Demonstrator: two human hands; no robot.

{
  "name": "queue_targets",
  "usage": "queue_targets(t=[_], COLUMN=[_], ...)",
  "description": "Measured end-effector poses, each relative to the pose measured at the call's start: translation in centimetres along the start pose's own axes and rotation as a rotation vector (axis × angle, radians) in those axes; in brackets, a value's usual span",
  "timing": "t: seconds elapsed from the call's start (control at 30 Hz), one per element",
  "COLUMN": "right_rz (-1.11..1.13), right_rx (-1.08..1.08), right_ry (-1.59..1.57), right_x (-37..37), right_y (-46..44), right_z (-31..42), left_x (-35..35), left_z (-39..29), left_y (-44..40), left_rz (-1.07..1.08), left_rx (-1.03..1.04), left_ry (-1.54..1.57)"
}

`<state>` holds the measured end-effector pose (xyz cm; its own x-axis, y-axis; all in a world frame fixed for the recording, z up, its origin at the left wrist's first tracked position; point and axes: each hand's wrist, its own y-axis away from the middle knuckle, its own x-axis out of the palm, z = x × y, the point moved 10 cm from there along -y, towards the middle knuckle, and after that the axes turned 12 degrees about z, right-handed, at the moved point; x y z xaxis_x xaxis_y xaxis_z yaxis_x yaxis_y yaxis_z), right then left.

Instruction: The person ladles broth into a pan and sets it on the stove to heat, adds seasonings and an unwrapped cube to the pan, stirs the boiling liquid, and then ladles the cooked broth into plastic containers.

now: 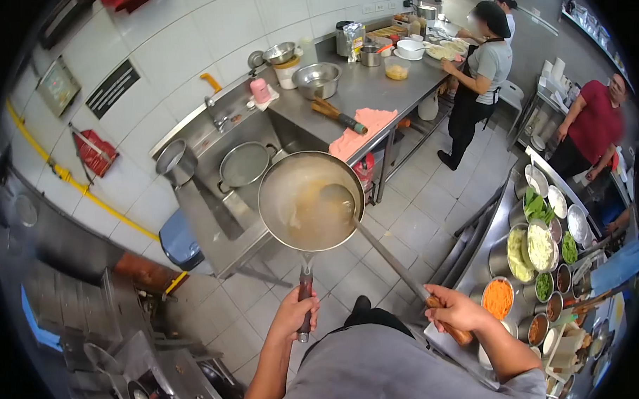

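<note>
My left hand (pixel 296 313) is wrapped round the dark handle of a wide wok (pixel 275 226), which is held out in front of me near the sink corner. Cloudy, brownish liquid (pixel 307 200) lies in the bottom of the wok. In my right hand (pixel 455 313) is the wooden grip of a long-handled ladle (pixel 388 257). The ladle's bowl rests inside the wok, at its right side, partly in the liquid. Both hands are closed on their handles.
Beyond the wok, a sink (pixel 225 217) holds a two-handled pan (pixel 244 165). A pink cloth (pixel 363 131) lies on the steel counter. At right, a prep station carries shredded carrot (pixel 497 299) and several other containers. Two people (pixel 480 74) work at the back; another person (pixel 590 130) stands right.
</note>
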<state>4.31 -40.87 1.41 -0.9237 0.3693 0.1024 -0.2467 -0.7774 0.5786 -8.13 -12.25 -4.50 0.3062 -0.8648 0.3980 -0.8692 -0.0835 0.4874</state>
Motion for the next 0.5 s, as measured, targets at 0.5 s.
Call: queue_targets(t=[0.5], right_rz=[0.057], right_rx=[-0.163], right_ry=[-0.581], right_x=[-11.5], right_y=[-6.0], right_z=[10.8], left_x=[3.2], left_z=[-10.6], left_y=[-20.1], left_rz=[0.183], left_rx=[-0.062], left_ry=[0.023])
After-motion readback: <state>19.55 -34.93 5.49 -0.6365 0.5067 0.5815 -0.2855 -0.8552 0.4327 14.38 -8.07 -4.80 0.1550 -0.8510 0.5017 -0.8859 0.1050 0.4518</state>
